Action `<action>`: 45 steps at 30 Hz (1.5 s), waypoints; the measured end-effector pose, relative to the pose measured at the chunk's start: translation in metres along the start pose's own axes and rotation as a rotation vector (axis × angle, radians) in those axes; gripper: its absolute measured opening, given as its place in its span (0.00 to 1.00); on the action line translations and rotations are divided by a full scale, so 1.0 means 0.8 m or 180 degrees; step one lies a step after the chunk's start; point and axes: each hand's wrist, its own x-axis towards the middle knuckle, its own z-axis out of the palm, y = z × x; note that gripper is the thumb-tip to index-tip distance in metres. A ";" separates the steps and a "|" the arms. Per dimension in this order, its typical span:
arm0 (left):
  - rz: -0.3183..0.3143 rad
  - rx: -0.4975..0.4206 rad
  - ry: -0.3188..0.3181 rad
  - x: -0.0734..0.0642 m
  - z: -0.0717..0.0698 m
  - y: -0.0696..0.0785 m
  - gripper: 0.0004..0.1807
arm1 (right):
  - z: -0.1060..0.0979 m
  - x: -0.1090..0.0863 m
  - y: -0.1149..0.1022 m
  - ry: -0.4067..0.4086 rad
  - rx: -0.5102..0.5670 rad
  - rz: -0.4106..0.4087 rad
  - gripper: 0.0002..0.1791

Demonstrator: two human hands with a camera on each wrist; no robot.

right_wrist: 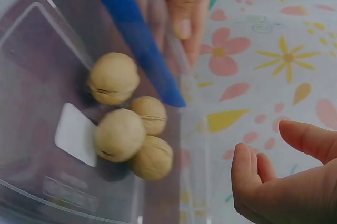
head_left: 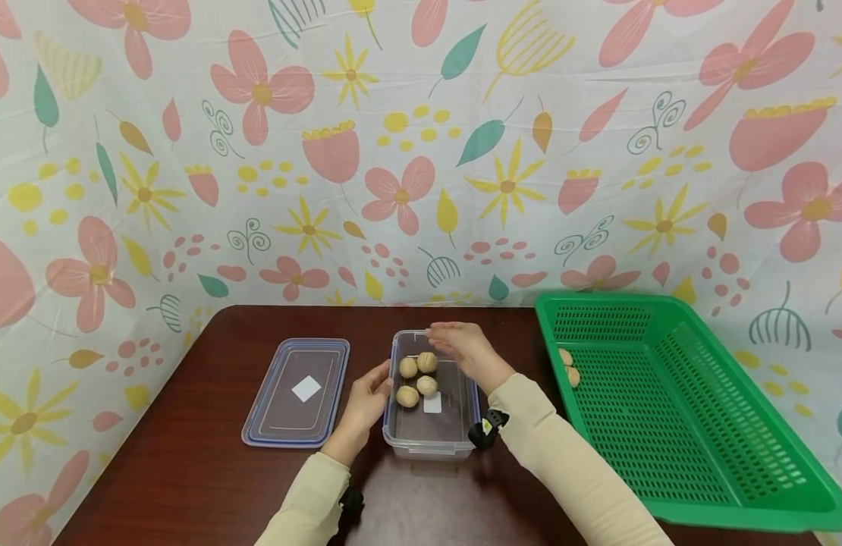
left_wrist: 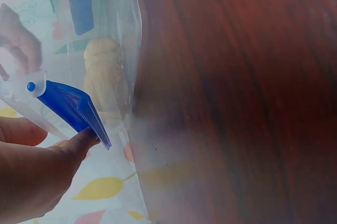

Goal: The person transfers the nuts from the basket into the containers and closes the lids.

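Four walnuts (head_left: 407, 396) sit in the left, far half of a clear lidless container (head_left: 431, 446) on the dark surface (head_left: 209, 432), beside a white label (head_left: 432, 403). The left hand (head_left: 363, 398) reaches up to the container's left side, fingertips against it; whether they pinch cannot be told. The right hand (head_left: 467, 350) hovers near the far right corner, fingers extended leftward in the head view. The right wrist view shows its thumb apart from gently bent fingers, holding nothing. The left wrist view alone shows a fingertip meeting the free edge of a blue latch (left_wrist: 63, 103). Only the head view shows the lid (head_left: 291, 417) at left and the green basket (head_left: 667, 432) at right, with two more walnuts (head_left: 573, 377) by its left wall.
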 end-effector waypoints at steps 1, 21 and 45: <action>0.0004 -0.0003 0.0000 0.000 0.000 0.000 0.23 | -0.002 -0.001 -0.004 -0.0015 0.0037 -0.0015 0.21; 0.0010 0.0001 -0.0004 0.002 -0.002 -0.003 0.23 | -0.085 -0.019 -0.071 -0.0633 -0.0253 -0.0763 0.31; -0.0015 -0.0042 -0.0017 0.003 0.000 -0.004 0.23 | -0.249 -0.019 -0.054 -0.0246 0.0183 -0.1244 0.28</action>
